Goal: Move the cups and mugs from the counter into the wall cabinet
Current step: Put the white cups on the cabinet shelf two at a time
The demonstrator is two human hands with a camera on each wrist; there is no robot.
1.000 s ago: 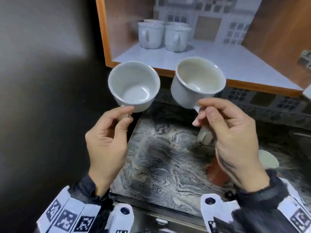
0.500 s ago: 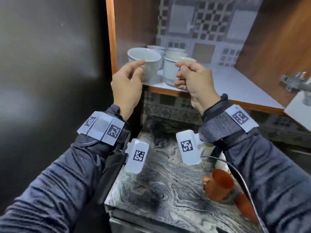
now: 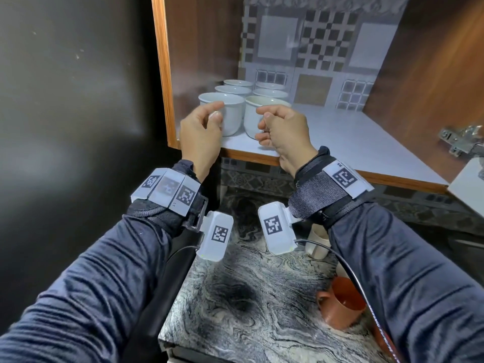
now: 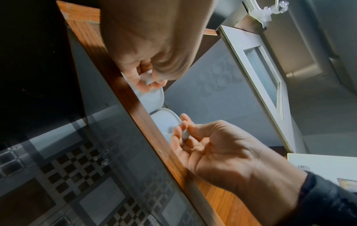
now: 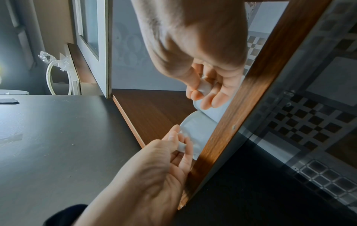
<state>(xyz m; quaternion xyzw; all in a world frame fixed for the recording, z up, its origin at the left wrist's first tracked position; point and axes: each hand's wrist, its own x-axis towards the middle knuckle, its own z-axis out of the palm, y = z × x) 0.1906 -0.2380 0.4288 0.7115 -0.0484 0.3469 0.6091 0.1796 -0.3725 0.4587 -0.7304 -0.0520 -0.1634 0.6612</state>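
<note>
Two white cups stand upright side by side at the front left of the wall cabinet shelf [image 3: 366, 142]. My left hand [image 3: 213, 120] pinches the handle of the left cup [image 3: 231, 113]. My right hand [image 3: 264, 124] pinches the handle of the right cup [image 3: 252, 119]. In the left wrist view my left hand [image 4: 149, 81] grips its cup [image 4: 152, 99] by the handle. In the right wrist view my right hand [image 5: 203, 93] grips its cup [image 5: 216, 111] the same way. Several more white cups [image 3: 237, 86] stand in rows behind them.
On the marbled counter [image 3: 248, 297] below stand a terracotta mug [image 3: 340, 307] and a beige cup [image 3: 317, 242], partly hidden by my right arm. A dark wall lies left of the cabinet's wooden side [image 3: 162, 74]. The open door's hinge [image 3: 458, 138] sticks out at the right.
Both hands rose from above the counter and carried the two cups into the cabinet. The cups now stand on the shelf in front of the others.
</note>
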